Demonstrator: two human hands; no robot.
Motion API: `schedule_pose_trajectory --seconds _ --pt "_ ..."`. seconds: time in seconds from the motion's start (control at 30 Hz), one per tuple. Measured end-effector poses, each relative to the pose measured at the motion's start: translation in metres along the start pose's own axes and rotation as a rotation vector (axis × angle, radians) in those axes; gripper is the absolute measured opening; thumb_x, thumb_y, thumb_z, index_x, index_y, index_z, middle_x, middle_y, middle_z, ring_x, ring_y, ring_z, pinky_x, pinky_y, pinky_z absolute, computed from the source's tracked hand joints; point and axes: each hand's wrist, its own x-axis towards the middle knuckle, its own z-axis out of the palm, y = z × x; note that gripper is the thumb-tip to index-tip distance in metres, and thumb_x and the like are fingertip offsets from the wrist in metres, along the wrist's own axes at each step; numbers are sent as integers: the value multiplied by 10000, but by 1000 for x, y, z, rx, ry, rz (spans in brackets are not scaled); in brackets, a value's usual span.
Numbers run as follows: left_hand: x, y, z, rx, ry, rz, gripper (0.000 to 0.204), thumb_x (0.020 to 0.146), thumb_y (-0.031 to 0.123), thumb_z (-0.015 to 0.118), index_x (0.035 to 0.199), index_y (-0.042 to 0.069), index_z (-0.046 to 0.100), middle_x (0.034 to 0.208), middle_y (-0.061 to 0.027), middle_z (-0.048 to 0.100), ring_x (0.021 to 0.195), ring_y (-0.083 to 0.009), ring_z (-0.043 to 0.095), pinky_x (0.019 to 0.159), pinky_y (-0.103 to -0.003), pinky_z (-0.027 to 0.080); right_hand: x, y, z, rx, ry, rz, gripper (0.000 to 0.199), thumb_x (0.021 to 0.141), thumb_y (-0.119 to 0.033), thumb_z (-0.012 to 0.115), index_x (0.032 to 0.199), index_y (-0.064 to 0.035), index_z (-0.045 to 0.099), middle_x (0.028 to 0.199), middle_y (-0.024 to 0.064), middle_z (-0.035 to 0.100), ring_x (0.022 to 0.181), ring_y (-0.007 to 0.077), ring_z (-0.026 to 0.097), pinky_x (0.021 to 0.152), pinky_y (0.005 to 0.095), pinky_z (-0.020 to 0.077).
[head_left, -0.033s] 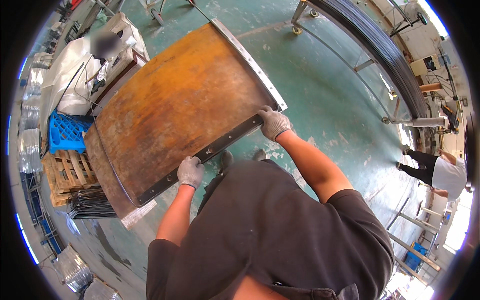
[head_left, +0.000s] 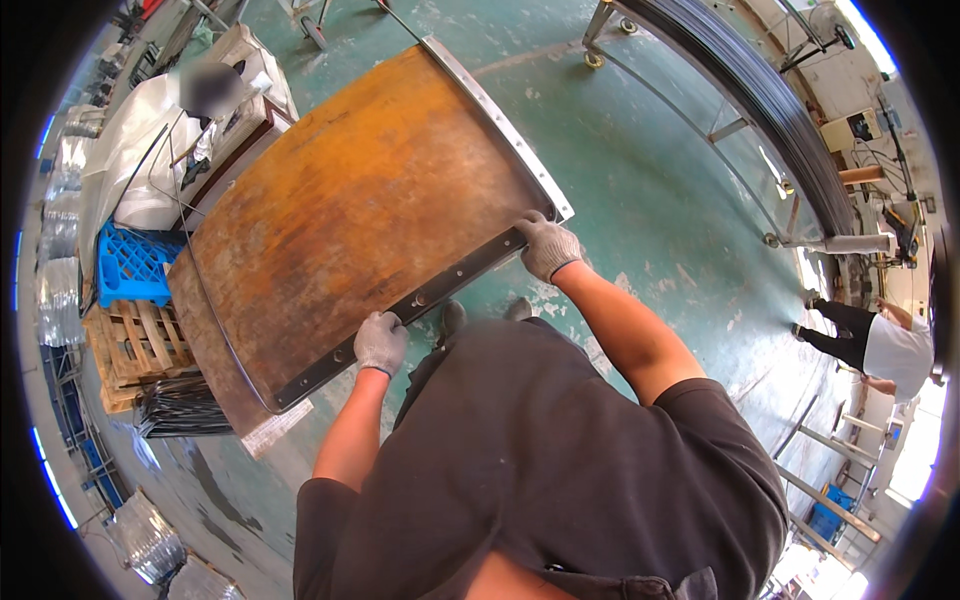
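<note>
A large curved steel plate (head_left: 370,210), rusty orange with grey bolted strips along two edges, tilts up in front of me above the floor. My left hand (head_left: 380,342), in a grey knit glove, grips the dark near edge strip towards its left end. My right hand (head_left: 547,245), gloved the same way, grips that strip at the plate's near right corner. My dark shirt fills the lower middle of the view.
A green painted floor (head_left: 650,200) lies below. On the left are a blue plastic crate (head_left: 130,265), a wooden pallet (head_left: 135,350) and white wrapped bundles (head_left: 130,150). A long dark curved rail on a wheeled frame (head_left: 760,100) runs along the right. Another person (head_left: 890,345) bends at the far right.
</note>
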Motion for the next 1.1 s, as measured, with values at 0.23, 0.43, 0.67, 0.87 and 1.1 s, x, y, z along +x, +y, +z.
schedule_pose_trajectory --seconds 0.23,0.43,0.67,0.87,1.1 --pt "7 29 -7 -547 143 -159 201 914 151 856 1063 27 802 1029 -135 769 962 -252 755 863 -392 595 -43 -12 1 644 13 493 413 910 -240 786 1232 10 719 1004 164 768 901 249 774 790 398 614" --pt "6 126 -5 -761 -159 37 436 986 217 843 1350 13 718 1221 -124 796 1099 -209 767 942 -345 607 -58 -68 -16 1308 -252 638 351 1024 -298 762 1206 1 729 968 99 741 828 180 711 724 334 596" --pt "0 191 -39 -780 -273 31 558 944 285 893 1403 58 672 1190 -171 772 1073 -212 743 959 -380 599 -57 -77 0 1605 -219 585 347 1006 -230 756 1246 18 724 1116 104 757 1012 216 729 890 362 606" --pt "-17 179 -51 -953 -228 -54 656 806 -4 872 1426 58 668 1220 -55 749 1150 -164 688 1043 -335 558 -71 -110 12 1758 -301 579 236 1066 -139 777 1226 23 716 1068 95 778 923 197 751 828 322 623" --pt "-40 117 -31 -1082 -150 -6 679 730 -90 826 1382 20 671 1219 -87 745 1160 -180 690 1015 -324 560 -93 -158 29 1555 -349 583 255 1071 -136 784 1236 35 691 1083 103 772 925 191 743 825 327 618"
